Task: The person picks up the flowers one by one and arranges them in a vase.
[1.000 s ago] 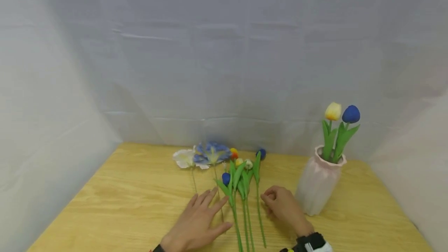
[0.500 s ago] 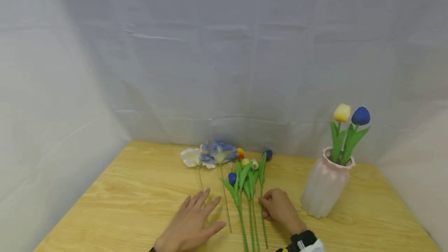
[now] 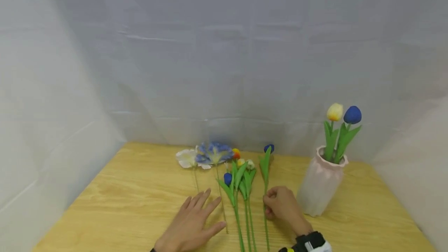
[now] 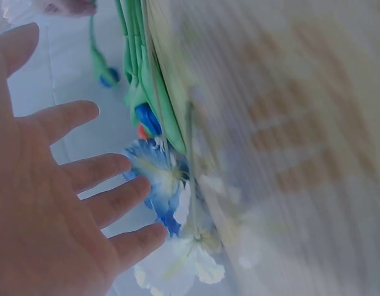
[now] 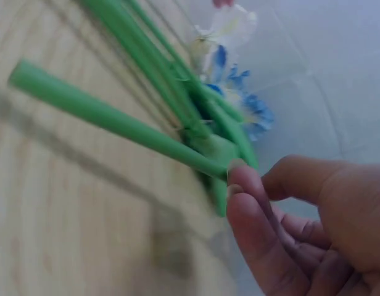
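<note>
My right hand [image 3: 281, 206] pinches the green stem of a blue tulip [image 3: 269, 149] between thumb and fingertips. In the right wrist view, the stem's lower end [image 5: 60, 91] sticks out past the fingers, raised over its shadow on the wood. My left hand [image 3: 193, 221] is spread palm down with straight fingers, holding nothing, beside a thin flower stem. Between the hands lie several tulips, among them a blue one [image 3: 228, 179] and a white one [image 3: 250, 165]. Farther back are a blue ruffled flower [image 3: 214, 153] and a white flower [image 3: 186, 158].
A pale pink ribbed vase [image 3: 320, 186] stands right of my right hand, with a yellow-white tulip [image 3: 335, 112] and a blue tulip [image 3: 352, 115] upright in it. The wooden table [image 3: 115, 189] meets a grey cloth backdrop [image 3: 224, 69] at the back and sides.
My right hand has closed on the rightmost blue tulip's stem and shifted it a little right, away from the other tulips. The left hand has drawn slightly back from the bunch.
</note>
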Demonstrator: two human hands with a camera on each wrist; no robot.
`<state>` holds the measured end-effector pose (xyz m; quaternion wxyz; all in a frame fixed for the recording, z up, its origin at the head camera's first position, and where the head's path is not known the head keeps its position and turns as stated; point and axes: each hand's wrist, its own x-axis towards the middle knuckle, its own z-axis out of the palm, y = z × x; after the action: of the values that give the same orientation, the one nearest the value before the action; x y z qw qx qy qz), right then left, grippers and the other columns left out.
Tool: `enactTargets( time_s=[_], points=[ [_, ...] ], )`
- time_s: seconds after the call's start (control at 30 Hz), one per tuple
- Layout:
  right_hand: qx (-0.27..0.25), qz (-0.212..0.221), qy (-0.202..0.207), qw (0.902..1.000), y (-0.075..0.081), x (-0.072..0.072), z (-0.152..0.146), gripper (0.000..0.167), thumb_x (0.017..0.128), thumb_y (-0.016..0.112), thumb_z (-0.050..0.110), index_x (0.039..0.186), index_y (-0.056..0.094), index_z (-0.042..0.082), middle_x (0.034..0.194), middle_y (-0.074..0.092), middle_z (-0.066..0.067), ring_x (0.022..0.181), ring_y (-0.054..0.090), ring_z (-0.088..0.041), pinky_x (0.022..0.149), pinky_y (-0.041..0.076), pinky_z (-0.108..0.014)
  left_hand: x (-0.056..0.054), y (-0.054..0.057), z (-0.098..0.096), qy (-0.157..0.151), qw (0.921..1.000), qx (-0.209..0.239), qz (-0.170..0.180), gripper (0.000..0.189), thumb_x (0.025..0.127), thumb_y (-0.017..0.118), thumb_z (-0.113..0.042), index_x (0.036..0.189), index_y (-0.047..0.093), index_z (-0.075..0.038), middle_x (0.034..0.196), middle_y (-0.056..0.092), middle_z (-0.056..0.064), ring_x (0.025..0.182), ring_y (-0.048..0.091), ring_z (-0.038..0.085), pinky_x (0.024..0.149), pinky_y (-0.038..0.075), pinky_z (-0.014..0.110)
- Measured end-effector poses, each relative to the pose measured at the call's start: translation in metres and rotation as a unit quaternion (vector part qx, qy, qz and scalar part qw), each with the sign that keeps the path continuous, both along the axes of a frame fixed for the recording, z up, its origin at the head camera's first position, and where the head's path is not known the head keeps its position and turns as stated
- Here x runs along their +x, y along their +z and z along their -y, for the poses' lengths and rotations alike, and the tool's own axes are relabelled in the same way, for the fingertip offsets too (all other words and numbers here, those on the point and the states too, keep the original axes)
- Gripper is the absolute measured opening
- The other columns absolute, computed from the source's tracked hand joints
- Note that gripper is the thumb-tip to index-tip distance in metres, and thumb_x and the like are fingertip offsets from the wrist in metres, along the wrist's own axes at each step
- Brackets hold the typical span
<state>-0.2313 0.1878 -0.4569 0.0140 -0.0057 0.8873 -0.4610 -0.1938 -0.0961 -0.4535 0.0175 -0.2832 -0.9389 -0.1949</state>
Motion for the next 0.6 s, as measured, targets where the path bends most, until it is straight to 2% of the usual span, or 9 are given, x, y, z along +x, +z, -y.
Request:
enactTargets(
  time_s=[0.17,0.47,0.6],
  points=[
    [-0.011,-0.057,-0.016,0.9982,0.024,0.007,-0.003,0.006,0.085,0.062,0.004,0.082,0.067,0.002,0.059,0.061,0.000,0.050,0.061,-0.015,0.048,0.052,-0.026,-0.002,0.003,-0.010,-0.017,0.9998,0.007,-0.004,0.066,0.096,0.037,-0.062,0.145,0.044,-0.018,0.150,0.032,0.016,0.136,0.030,0.037,0.106,0.024,0.062],
    [-0.060,-0.108,-0.027,0.9919,0.068,0.020,-0.023,0.012,0.091,0.065,0.010,0.095,0.066,-0.001,0.076,0.064,-0.004,0.060,0.065,-0.019,0.055,0.056,-0.028,-0.008,0.011,-0.035,-0.055,0.9983,0.017,-0.013,0.066,0.095,0.037,-0.063,0.146,0.043,-0.021,0.151,0.031,0.015,0.136,0.030,0.036,0.108,0.023,0.060],
    [-0.049,-0.157,-0.037,0.9856,0.088,0.026,-0.035,0.011,0.091,0.065,0.007,0.095,0.066,-0.002,0.076,0.065,-0.007,0.061,0.066,-0.018,0.057,0.056,-0.026,-0.010,0.013,-0.044,-0.073,0.9970,0.023,-0.005,0.066,0.095,0.038,-0.062,0.147,0.041,-0.020,0.152,0.029,0.016,0.138,0.027,0.037,0.111,0.020,0.057]
  ],
)
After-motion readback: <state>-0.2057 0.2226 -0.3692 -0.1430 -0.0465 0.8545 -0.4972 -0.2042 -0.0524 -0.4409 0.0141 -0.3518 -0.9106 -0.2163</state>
